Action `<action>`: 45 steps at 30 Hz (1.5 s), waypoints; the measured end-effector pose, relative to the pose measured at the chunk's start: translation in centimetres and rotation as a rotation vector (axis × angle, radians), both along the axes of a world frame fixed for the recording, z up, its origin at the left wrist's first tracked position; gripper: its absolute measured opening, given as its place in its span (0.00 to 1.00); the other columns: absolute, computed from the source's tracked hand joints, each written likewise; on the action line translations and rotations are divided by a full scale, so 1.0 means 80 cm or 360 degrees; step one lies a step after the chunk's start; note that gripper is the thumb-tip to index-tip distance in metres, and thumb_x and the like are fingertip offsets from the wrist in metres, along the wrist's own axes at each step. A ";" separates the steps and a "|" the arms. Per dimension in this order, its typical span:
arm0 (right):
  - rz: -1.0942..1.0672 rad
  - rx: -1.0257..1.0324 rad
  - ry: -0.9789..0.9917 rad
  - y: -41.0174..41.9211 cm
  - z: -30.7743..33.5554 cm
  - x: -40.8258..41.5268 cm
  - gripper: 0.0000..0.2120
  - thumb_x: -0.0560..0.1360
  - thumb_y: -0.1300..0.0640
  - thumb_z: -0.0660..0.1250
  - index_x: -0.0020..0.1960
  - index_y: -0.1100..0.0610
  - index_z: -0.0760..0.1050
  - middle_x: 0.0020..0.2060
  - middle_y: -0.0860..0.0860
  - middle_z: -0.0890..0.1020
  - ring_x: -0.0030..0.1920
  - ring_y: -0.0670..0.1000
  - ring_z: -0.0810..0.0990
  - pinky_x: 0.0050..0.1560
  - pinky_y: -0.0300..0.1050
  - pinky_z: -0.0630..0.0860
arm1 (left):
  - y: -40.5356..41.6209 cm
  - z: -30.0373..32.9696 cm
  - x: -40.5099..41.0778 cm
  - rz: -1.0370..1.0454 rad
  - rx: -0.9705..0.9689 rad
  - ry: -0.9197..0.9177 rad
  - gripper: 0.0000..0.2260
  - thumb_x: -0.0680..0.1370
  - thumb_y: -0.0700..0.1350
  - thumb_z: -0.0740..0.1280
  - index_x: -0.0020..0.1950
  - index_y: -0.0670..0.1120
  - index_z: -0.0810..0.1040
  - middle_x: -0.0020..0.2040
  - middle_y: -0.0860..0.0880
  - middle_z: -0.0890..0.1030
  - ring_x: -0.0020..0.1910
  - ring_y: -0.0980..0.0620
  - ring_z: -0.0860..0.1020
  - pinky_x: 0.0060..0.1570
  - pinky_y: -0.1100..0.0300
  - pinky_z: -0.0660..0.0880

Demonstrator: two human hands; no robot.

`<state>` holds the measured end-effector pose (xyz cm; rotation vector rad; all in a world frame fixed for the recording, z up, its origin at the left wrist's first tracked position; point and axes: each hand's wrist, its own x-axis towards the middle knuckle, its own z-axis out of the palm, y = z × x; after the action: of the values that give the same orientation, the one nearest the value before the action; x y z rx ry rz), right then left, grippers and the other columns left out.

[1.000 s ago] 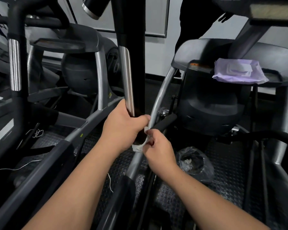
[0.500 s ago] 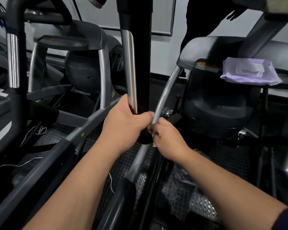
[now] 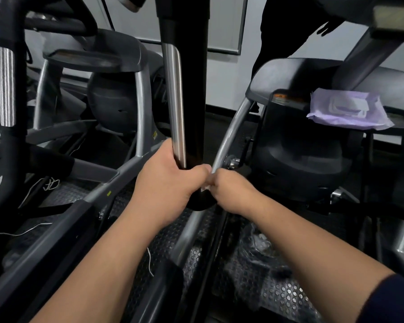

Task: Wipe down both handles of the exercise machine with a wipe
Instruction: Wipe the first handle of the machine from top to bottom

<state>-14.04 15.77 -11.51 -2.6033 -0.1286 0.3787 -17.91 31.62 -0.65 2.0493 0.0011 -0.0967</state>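
A thick black handle [image 3: 191, 94] with a steel strip down its front hangs in the centre of the head view. My left hand [image 3: 168, 185] is wrapped around its lower end. My right hand [image 3: 231, 190] presses against the same end from the right, pinching a small white wipe [image 3: 205, 188] of which only a corner shows between the two hands. A second handle [image 3: 6, 85], black with a ribbed steel sleeve, stands at the far left, untouched.
A purple wipes pack [image 3: 348, 108] lies on the machine's tray at right. A clear plastic bag [image 3: 259, 243] sits on the rubber floor below my right arm. Another machine stands behind at left. A person in black [image 3: 289, 31] stands at the back.
My right hand has moved up and left against the handle's end, and the wipe that hung loose is now mostly hidden between the hands. The view has shifted slightly left.
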 end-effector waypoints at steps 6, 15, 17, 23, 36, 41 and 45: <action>-0.0034 -0.0115 0.0125 -0.005 0.005 0.023 0.14 0.77 0.60 0.60 0.53 0.48 0.82 0.50 0.52 0.83 0.52 0.56 0.80 0.52 0.48 0.78 | 0.000 -0.002 0.001 0.0003 -0.0020 0.0006 0.12 0.67 0.52 0.75 0.46 0.53 0.77 0.42 0.51 0.84 0.44 0.49 0.84 0.50 0.42 0.81; -0.0315 -0.0105 0.0041 -0.010 -0.016 0.019 0.16 0.77 0.61 0.60 0.57 0.48 0.81 0.56 0.54 0.83 0.56 0.57 0.81 0.53 0.47 0.77 | 0.002 -0.003 -0.002 0.0017 -0.0014 0.0017 0.09 0.72 0.47 0.77 0.47 0.52 0.78 0.42 0.52 0.84 0.45 0.50 0.84 0.51 0.43 0.81; -0.0209 -0.0042 -0.0107 0.004 -0.021 -0.004 0.17 0.78 0.61 0.58 0.60 0.49 0.80 0.56 0.53 0.82 0.57 0.58 0.80 0.56 0.50 0.77 | 0.001 -0.003 -0.004 0.0034 -0.0007 0.0011 0.10 0.71 0.48 0.77 0.46 0.52 0.77 0.42 0.51 0.84 0.44 0.49 0.84 0.51 0.42 0.81; -0.0729 0.0442 -0.0189 -0.017 -0.044 -0.019 0.13 0.79 0.58 0.58 0.54 0.49 0.80 0.50 0.49 0.84 0.51 0.54 0.82 0.52 0.49 0.78 | -0.003 -0.001 -0.008 0.0051 -0.0032 0.0018 0.14 0.66 0.55 0.74 0.48 0.54 0.77 0.45 0.51 0.85 0.46 0.50 0.84 0.52 0.41 0.81; -0.1044 0.0864 -0.0320 0.021 -0.071 -0.051 0.05 0.82 0.56 0.57 0.52 0.51 0.72 0.39 0.50 0.80 0.41 0.53 0.78 0.39 0.49 0.72 | -0.006 0.005 -0.004 0.0110 0.0007 0.0004 0.14 0.66 0.56 0.74 0.48 0.55 0.78 0.44 0.53 0.85 0.47 0.51 0.84 0.54 0.41 0.80; -0.1319 0.0879 -0.0252 0.014 -0.076 -0.028 0.04 0.82 0.57 0.56 0.52 0.51 0.70 0.39 0.49 0.79 0.40 0.53 0.78 0.39 0.48 0.70 | -0.011 0.006 -0.004 0.0091 0.0017 -0.0037 0.14 0.67 0.55 0.73 0.50 0.53 0.79 0.46 0.52 0.86 0.47 0.53 0.84 0.53 0.43 0.81; -0.1382 0.1002 -0.0271 0.010 -0.086 -0.026 0.05 0.81 0.58 0.57 0.52 0.51 0.71 0.36 0.47 0.77 0.38 0.49 0.76 0.39 0.47 0.68 | -0.022 -0.016 -0.030 0.0322 0.0017 -0.0376 0.14 0.72 0.50 0.76 0.51 0.62 0.75 0.40 0.57 0.81 0.36 0.59 0.79 0.41 0.64 0.76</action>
<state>-16.15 16.60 -18.36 -1.8295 0.6915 -0.1802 -20.34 29.87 -1.95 2.0480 0.0615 0.2719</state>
